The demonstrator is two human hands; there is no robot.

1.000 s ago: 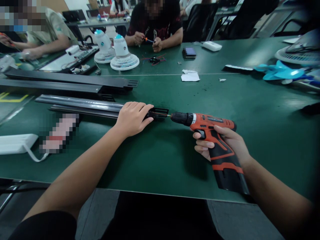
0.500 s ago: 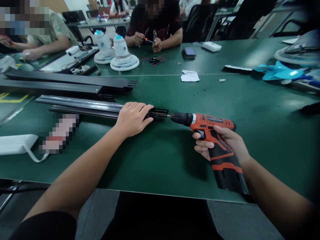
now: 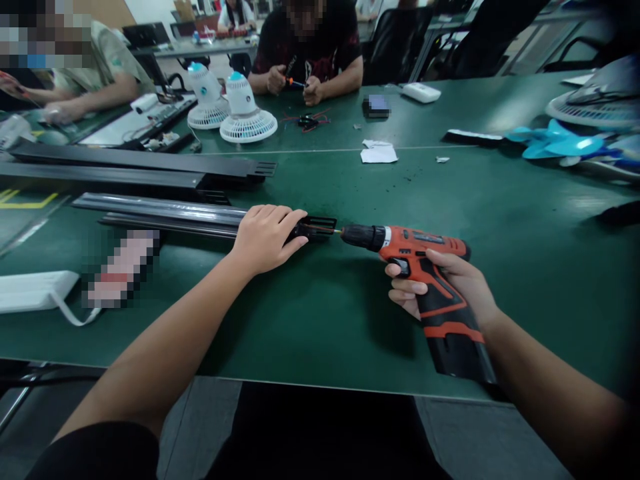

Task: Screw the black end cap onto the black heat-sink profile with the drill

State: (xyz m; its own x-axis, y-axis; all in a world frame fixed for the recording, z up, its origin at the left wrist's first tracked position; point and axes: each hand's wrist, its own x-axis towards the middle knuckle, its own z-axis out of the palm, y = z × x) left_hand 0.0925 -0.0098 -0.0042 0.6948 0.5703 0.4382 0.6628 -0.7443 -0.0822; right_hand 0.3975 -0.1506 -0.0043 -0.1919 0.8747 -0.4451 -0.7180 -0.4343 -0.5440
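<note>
The left hand (image 3: pixel 270 240) clamps its fingers over the near rails (image 3: pixel 175 210), seemingly bracing them, while the right hand (image 3: pixel 470 287) wraps fingers around a drill (image 3: pixel 415 243) pointed left.

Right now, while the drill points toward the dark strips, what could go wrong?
The left hand lies over the dark strips, close to the bit; if the bit slipped forward, it might injure that hand. The right hand has a fingertip at the trigger, so an unplanned squeeze could start the drill. Only the left hand seems to steady the strips, so they might twist or slide on the table.
</note>
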